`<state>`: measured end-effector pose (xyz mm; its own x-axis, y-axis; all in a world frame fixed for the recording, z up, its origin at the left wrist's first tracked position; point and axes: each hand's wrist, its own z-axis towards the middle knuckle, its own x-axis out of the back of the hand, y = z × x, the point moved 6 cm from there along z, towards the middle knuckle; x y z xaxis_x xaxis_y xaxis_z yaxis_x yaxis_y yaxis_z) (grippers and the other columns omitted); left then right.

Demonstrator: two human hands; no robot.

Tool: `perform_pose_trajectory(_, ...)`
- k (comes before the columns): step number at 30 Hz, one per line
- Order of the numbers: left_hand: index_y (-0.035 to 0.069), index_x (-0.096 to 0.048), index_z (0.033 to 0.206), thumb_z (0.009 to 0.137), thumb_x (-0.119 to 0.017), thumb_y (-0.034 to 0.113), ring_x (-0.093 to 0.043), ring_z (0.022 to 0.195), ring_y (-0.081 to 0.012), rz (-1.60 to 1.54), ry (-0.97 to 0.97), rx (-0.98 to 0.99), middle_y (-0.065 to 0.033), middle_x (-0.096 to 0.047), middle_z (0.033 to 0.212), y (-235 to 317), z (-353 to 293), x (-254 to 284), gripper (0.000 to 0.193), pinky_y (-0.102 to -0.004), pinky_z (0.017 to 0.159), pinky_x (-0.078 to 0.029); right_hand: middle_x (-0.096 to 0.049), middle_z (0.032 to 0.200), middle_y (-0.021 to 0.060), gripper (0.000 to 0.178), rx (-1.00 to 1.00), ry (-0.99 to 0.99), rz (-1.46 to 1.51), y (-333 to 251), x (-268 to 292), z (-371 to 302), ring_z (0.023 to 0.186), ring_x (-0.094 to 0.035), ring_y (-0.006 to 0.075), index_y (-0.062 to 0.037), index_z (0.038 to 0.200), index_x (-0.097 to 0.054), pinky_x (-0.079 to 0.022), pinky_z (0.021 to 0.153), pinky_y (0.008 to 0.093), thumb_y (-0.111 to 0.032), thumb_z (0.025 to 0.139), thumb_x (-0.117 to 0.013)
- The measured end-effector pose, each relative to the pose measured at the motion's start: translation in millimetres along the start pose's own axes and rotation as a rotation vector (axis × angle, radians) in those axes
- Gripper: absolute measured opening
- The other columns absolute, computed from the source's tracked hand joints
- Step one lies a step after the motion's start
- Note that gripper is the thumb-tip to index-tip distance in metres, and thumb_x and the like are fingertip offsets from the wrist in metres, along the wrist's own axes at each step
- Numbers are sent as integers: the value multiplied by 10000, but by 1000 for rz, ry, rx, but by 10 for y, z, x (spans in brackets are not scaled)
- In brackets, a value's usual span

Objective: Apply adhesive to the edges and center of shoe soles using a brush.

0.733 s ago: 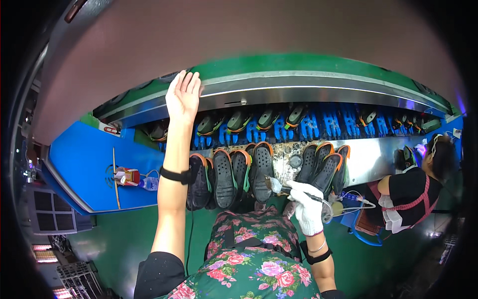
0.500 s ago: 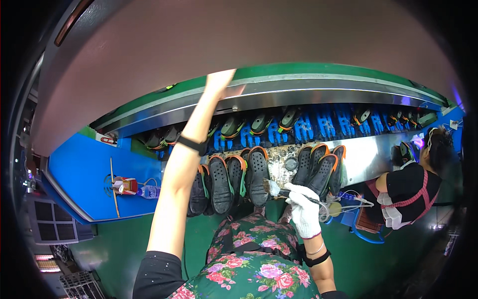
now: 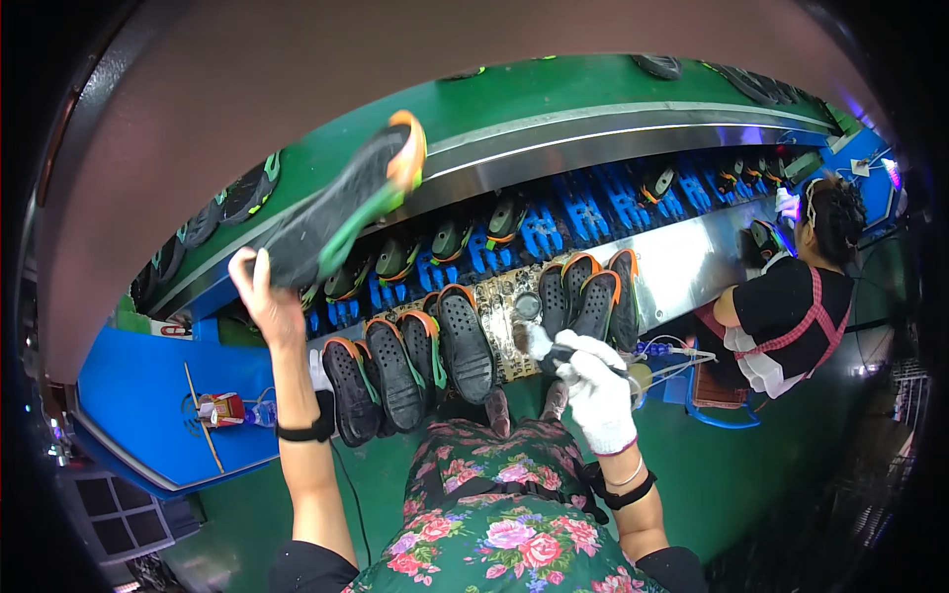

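Note:
My bare left hand (image 3: 269, 301) is raised at the left, fingers closed round the toe end of a black shoe sole (image 3: 331, 212) with an orange heel rim and a green side strip. The sole is tilted, heel up and to the right, slightly blurred. My right hand (image 3: 596, 393), in a white knit glove, grips a brush (image 3: 539, 343) with pale bristles by its dark handle. Below the bristles' level, several similar black soles (image 3: 465, 341) with holes stand in a row on the ledge, and another group (image 3: 593, 301) stands right of a small round pot (image 3: 527, 305).
A green conveyor belt (image 3: 554, 89) with dark soles curves behind a metal rail (image 3: 554, 143). Under it, blue holders (image 3: 583, 212) carry shoe parts. A blue table (image 3: 148, 395) with a red box (image 3: 222, 409) is at left. A co-worker (image 3: 796, 316) sits at right.
My left hand has come back from beyond the rail, now holding a shoe sole. The view has shifted, showing more of the belt. The right hand still grips the brush.

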<state>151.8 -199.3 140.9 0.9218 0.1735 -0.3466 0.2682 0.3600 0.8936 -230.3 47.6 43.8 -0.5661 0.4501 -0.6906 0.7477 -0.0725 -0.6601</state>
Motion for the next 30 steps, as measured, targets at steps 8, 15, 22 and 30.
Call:
perform_pose_trajectory(8, 47, -703, 1056, 978, -598, 273, -630, 969, -129, 310, -438, 512, -27, -664, 988, -551, -925, -240, 261, -263, 880, -488, -703, 1180, 215, 271, 67, -229, -74, -289, -497, -131, 952, -728, 261, 29, 1112, -700, -618, 819, 325, 62, 855, -621)
perform_pose_trajectory(15, -11, -517, 1398, 1010, -397, 627, -624, 1220, -340, -153, -350, 1207, -207, -621, 1338, -1137, -2253, -531, 757, -492, 1085, -473, -722, 1160, 192, 280, 180, -352, -466, 40, -650, -125, 840, -716, 215, -57, 1045, -756, -578, 726, 324, 88, 865, -598)
perform_pose_trajectory(22, 8, -271, 1566, 779, -255, 964, -463, 1342, -517, -1080, -527, 1500, -365, -351, 1525, -736, -3012, -549, 1238, -605, 1142, -356, -732, 1036, 112, 247, -173, -318, -145, 105, -748, -236, 811, -682, 159, 33, 1175, -705, -565, 659, 305, -40, 946, -647)
perform_pose_trajectory(30, -4, -525, 1283, 783, -181, 974, -571, 804, -289, -949, -249, 1362, -184, -615, 1035, -732, -2794, -779, 1151, -476, 813, -489, -732, 957, 165, 220, -289, -203, -293, 143, -906, -216, 728, -718, 212, 68, 1095, -716, -592, 634, 300, 16, 884, -687)
